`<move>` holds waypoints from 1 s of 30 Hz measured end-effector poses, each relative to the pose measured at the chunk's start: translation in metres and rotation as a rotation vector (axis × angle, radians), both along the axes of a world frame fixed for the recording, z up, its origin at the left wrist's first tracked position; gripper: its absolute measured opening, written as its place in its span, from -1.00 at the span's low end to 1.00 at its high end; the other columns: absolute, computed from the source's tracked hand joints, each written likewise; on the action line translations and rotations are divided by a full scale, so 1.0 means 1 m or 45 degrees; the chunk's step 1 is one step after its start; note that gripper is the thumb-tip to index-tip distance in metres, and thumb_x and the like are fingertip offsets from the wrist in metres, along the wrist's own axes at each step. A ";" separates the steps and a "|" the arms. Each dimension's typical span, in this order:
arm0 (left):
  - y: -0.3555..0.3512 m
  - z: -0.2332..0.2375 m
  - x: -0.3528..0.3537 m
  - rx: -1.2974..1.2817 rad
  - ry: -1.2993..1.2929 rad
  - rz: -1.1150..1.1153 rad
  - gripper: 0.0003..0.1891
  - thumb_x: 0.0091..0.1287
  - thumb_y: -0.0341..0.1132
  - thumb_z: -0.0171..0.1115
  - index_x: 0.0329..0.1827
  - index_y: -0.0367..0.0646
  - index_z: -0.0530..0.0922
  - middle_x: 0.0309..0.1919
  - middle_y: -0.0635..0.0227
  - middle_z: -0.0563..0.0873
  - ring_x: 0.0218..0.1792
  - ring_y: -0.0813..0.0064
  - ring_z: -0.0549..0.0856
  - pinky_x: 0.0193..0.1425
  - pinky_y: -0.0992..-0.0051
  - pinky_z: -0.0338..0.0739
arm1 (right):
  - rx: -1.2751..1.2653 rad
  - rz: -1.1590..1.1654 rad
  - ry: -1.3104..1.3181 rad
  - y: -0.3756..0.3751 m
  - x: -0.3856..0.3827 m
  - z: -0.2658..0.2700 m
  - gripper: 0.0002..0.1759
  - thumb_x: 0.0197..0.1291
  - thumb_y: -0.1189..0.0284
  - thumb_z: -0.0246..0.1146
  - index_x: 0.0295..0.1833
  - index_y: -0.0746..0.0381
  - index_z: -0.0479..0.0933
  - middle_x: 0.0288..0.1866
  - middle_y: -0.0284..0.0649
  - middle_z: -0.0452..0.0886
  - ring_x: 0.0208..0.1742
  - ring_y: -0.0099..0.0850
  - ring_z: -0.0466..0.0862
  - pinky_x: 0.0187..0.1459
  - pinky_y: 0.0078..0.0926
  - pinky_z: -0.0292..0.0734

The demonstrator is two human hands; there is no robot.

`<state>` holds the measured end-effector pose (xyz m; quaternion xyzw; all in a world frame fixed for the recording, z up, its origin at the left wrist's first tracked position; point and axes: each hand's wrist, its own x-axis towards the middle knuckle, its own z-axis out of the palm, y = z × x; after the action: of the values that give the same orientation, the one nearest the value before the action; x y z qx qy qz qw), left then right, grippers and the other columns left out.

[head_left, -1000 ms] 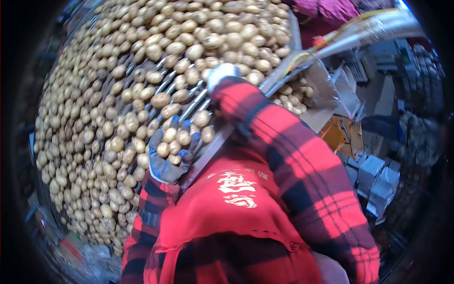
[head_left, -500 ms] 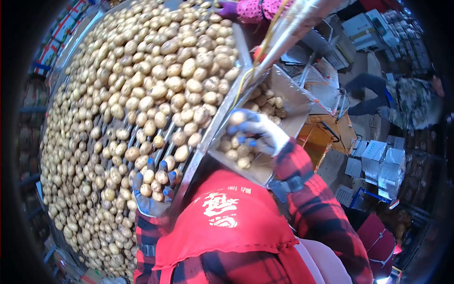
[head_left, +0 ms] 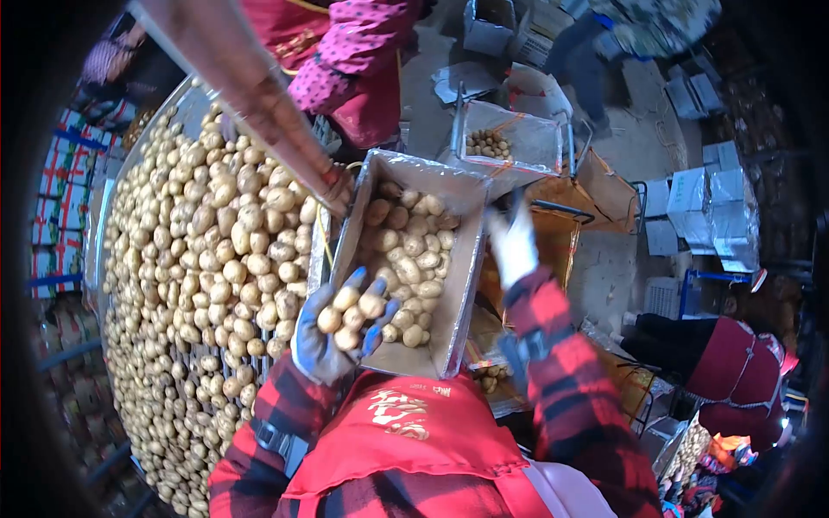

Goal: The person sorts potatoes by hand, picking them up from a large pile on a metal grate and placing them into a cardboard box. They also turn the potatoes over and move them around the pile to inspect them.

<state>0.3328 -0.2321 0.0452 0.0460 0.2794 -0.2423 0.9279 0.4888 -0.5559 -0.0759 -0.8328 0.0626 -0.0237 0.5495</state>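
Several potatoes (head_left: 351,315) lie in my left hand (head_left: 321,338), which wears a white and blue glove with its fingers curled round them. It is at the left edge of a cardboard box (head_left: 467,289) that holds more potatoes (head_left: 419,259). My right hand (head_left: 516,242), in a similar glove, is to the right of that box, over orange containers. Its fingers are smeared by motion, and what they hold, if anything, cannot be made out.
A sorting table heaped with potatoes (head_left: 216,233) is on the left. A slanting post (head_left: 250,95) crosses above it. A person in pink sleeves (head_left: 345,60) stands beyond. Another box (head_left: 531,142), orange crates (head_left: 553,226) and stacked cartons (head_left: 712,203) are at the right.
The view has turned rightward. My left hand has moved from the table's potatoes to the box edge, still holding potatoes. My right hand has left the box and is now on its right side.
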 end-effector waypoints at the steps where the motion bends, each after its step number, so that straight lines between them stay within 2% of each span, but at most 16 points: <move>1: -0.012 -0.004 0.023 -0.025 0.002 -0.049 -0.43 0.63 0.10 0.13 0.58 0.07 0.48 0.57 0.23 0.52 0.55 -0.08 0.50 0.20 0.06 0.80 | -0.213 0.065 -0.091 0.004 -0.041 -0.011 -0.24 0.42 0.43 0.34 0.66 0.25 0.25 0.51 0.09 0.45 0.49 -0.03 0.50 0.48 -0.05 0.45; 2: -0.025 -0.008 0.047 -0.052 0.005 -0.095 -0.45 0.63 0.08 0.16 0.57 0.06 0.49 0.56 0.24 0.53 0.56 -0.08 0.48 0.24 0.05 0.80 | -0.480 0.036 -0.066 0.015 -0.080 -0.018 -0.22 0.38 0.42 0.36 0.65 0.27 0.25 0.54 0.13 0.42 0.51 -0.01 0.49 0.49 -0.03 0.44; 5: -0.074 -0.016 0.135 0.042 -0.038 -0.164 -0.51 0.63 -0.08 0.20 0.48 -0.17 0.52 0.49 0.06 0.59 0.53 -0.11 0.52 0.36 0.02 0.75 | -0.254 0.011 0.307 0.052 -0.161 -0.056 -0.16 0.32 0.43 0.39 0.65 0.30 0.23 0.56 0.14 0.43 0.54 -0.01 0.48 0.51 -0.08 0.43; 6: -0.094 -0.040 0.167 0.118 -0.155 -0.158 -0.61 0.57 -0.07 0.28 0.26 -0.15 0.60 0.21 0.04 0.73 0.31 -0.06 0.70 0.48 0.03 0.64 | -0.162 -0.042 0.460 0.060 -0.177 -0.070 -0.14 0.30 0.44 0.39 0.66 0.31 0.22 0.56 0.13 0.43 0.55 -0.01 0.48 0.51 -0.09 0.43; 7: -0.106 -0.051 0.204 -0.286 -0.186 -0.280 -0.53 0.52 -0.01 0.34 0.23 -0.21 0.60 0.13 -0.01 0.73 0.23 -0.07 0.72 0.47 -0.06 0.64 | -0.181 -0.026 0.503 0.058 -0.173 -0.062 -0.18 0.31 0.40 0.39 0.62 0.34 0.24 0.51 0.17 0.47 0.51 0.05 0.51 0.49 -0.08 0.44; 11: -0.141 -0.057 0.246 -0.031 -0.265 -0.201 -0.23 0.48 0.18 0.25 0.54 -0.16 0.29 0.48 -0.03 0.41 0.45 -0.15 0.47 0.49 -0.29 0.53 | -0.159 -0.013 0.571 0.048 -0.160 -0.038 -0.30 0.33 0.34 0.37 0.49 0.39 0.34 0.35 0.24 0.57 0.38 0.14 0.62 0.40 -0.05 0.51; 12: -0.140 -0.054 0.234 0.196 -0.236 -0.234 -0.20 0.52 0.19 0.20 0.62 -0.14 0.20 0.55 0.00 0.33 0.48 -0.15 0.44 0.48 -0.29 0.53 | -0.193 -0.079 0.463 0.052 -0.165 -0.059 -0.33 0.33 0.35 0.37 0.46 0.38 0.36 0.32 0.23 0.58 0.32 0.12 0.65 0.36 -0.05 0.54; 14: -0.115 -0.078 0.175 0.322 -0.306 -0.333 -0.67 0.67 0.01 0.12 0.26 0.04 0.55 0.26 0.24 0.64 0.33 0.02 0.64 0.50 -0.24 0.48 | 0.065 -0.080 0.443 0.055 -0.172 -0.078 -0.33 0.39 0.46 0.31 0.55 0.36 0.30 0.39 0.12 0.57 0.35 -0.02 0.62 0.40 -0.09 0.51; 15: -0.096 -0.081 0.137 0.477 -0.353 -0.479 -0.59 0.65 0.01 0.16 0.39 0.03 0.53 0.31 0.27 0.63 0.34 0.10 0.63 0.49 -0.11 0.52 | 0.351 -0.041 0.550 0.054 -0.172 -0.076 -0.28 0.45 0.56 0.24 0.66 0.34 0.20 0.49 0.02 0.53 0.44 -0.15 0.56 0.48 -0.13 0.45; 17: -0.060 -0.076 0.065 0.643 -0.348 -0.468 -0.44 0.63 -0.02 0.22 0.59 0.00 0.42 0.43 0.25 0.59 0.42 0.14 0.59 0.48 0.08 0.55 | 0.313 -0.072 0.552 0.060 -0.172 -0.062 -0.25 0.48 0.59 0.21 0.70 0.34 0.13 0.54 0.05 0.47 0.46 -0.17 0.54 0.51 -0.14 0.41; 18: -0.042 -0.068 0.030 0.879 -0.391 -0.446 -0.42 0.63 -0.06 0.23 0.61 -0.06 0.41 0.48 0.22 0.55 0.45 0.24 0.57 0.49 0.17 0.55 | -0.040 -0.115 0.458 0.056 -0.180 -0.084 -0.24 0.48 0.59 0.20 0.71 0.35 0.10 0.55 0.07 0.45 0.46 -0.17 0.54 0.52 -0.16 0.40; 22: 0.031 -0.053 -0.079 1.775 -0.492 -0.283 -0.57 0.65 -0.18 0.14 0.43 -0.24 0.58 0.31 0.13 0.71 0.37 0.35 0.64 0.53 0.33 0.47 | 0.096 0.006 0.651 0.050 -0.161 -0.043 -0.18 0.47 0.58 0.25 0.73 0.37 0.05 0.57 0.07 0.44 0.48 -0.11 0.52 0.54 -0.14 0.38; 23: 0.049 -0.047 -0.106 2.138 -0.346 -0.338 -0.61 0.64 -0.19 0.15 0.36 -0.24 0.64 0.30 0.11 0.72 0.35 0.35 0.65 0.49 0.35 0.50 | 0.026 0.050 0.620 0.052 -0.159 -0.034 -0.15 0.45 0.57 0.28 0.73 0.37 0.04 0.56 0.08 0.44 0.47 -0.08 0.53 0.54 -0.15 0.40; 24: 0.061 -0.025 -0.120 1.873 -0.237 -0.105 -0.63 0.63 -0.22 0.17 0.35 -0.21 0.65 0.21 0.13 0.77 0.26 0.33 0.72 0.42 0.36 0.57 | -0.274 0.091 0.469 0.041 -0.163 -0.057 -0.07 0.40 0.40 0.38 0.69 0.48 0.04 0.69 0.30 0.21 0.64 0.11 0.34 0.65 -0.04 0.25; 26: 0.095 -0.027 -0.169 2.453 -0.097 0.063 -0.61 0.61 -0.27 0.16 0.39 -0.23 0.61 0.02 0.20 0.81 0.03 0.26 0.77 0.29 0.31 0.63 | -0.899 0.161 0.132 0.047 -0.157 -0.041 0.01 0.33 0.33 0.44 0.70 0.46 0.05 0.71 0.33 0.12 0.67 0.21 0.24 0.66 0.06 0.20; 30: 0.183 -0.029 -0.314 2.911 0.520 0.248 -0.59 0.59 -0.34 0.17 0.45 -0.20 0.55 0.36 0.09 0.66 0.43 0.16 0.59 0.58 0.21 0.42 | -1.085 0.878 -0.398 0.103 -0.147 0.036 0.00 0.18 0.29 0.48 0.68 0.31 0.21 0.64 0.30 0.26 0.60 0.23 0.35 0.56 0.23 0.28</move>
<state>0.0189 -0.0489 0.0166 0.7941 0.4817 0.2202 0.2982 0.3421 -0.4529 -0.0396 -0.9398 -0.3100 0.0110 0.1438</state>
